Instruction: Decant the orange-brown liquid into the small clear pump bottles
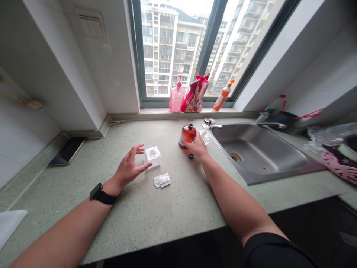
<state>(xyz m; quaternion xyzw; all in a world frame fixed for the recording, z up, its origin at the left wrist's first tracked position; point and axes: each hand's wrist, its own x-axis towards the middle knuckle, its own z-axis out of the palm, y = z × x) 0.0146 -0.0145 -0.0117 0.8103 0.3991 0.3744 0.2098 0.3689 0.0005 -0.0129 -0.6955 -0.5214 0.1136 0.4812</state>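
My right hand (197, 146) is wrapped round an amber bottle (188, 134) of orange-brown liquid, whose dark mouth is uncapped. A small black cap (191, 156) lies on the counter just below that hand. To the left, my left hand (132, 165) has its fingers spread beside a clear, square container (153, 152) with a round neck on top. Its thumb and fingertips are close to the container; whether they touch it I cannot tell. In front of the container lies a folded white tissue (161, 180). A white pump head (205, 131) shows partly behind my right hand.
A steel sink (259, 149) with a faucet (272, 124) is on the right. On the sill stand a pink pump bottle (177, 97), a red bag (196, 95) and an orange bottle (222, 97). A phone (67, 152) lies at the left.
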